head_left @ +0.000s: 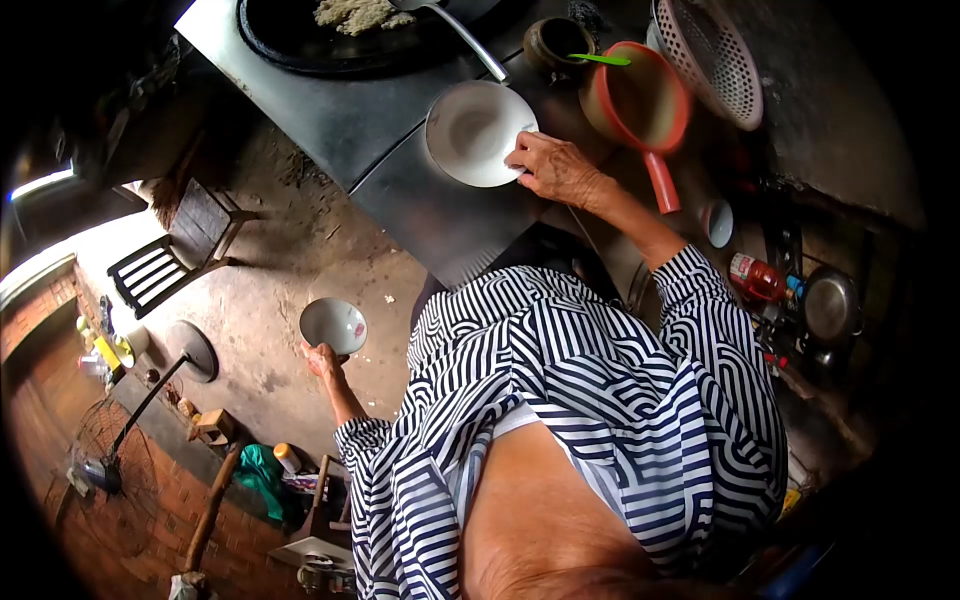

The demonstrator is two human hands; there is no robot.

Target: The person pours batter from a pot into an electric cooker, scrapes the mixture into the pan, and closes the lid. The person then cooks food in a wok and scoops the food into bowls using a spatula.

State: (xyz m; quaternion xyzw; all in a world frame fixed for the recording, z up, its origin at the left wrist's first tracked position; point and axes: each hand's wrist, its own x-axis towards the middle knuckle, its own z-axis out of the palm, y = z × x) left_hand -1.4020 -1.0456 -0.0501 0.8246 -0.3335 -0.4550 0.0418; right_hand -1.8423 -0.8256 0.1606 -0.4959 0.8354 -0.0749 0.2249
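Note:
My right hand point(558, 170) is closed on the rim of a white bowl point(478, 130), which rests on the dark counter point(430, 215). Lower on the left, my left hand point(322, 362) grips a smaller white bowl point(334, 326) with a reddish mark inside; it is held out above the floor. Beyond the white bowl, a spatula point(465, 40) leans with its handle over the edge of a black wok point(300, 55). Some pale, crumbly food point(360, 14) lies in the wok.
Right of the counter are a red-rimmed dipper point(640, 100), a small dark pot point(556, 45) with a green spoon point(600, 60), and a pink colander point(715, 60). A wooden chair point(190, 235) and a standing fan point(110, 455) are on the left.

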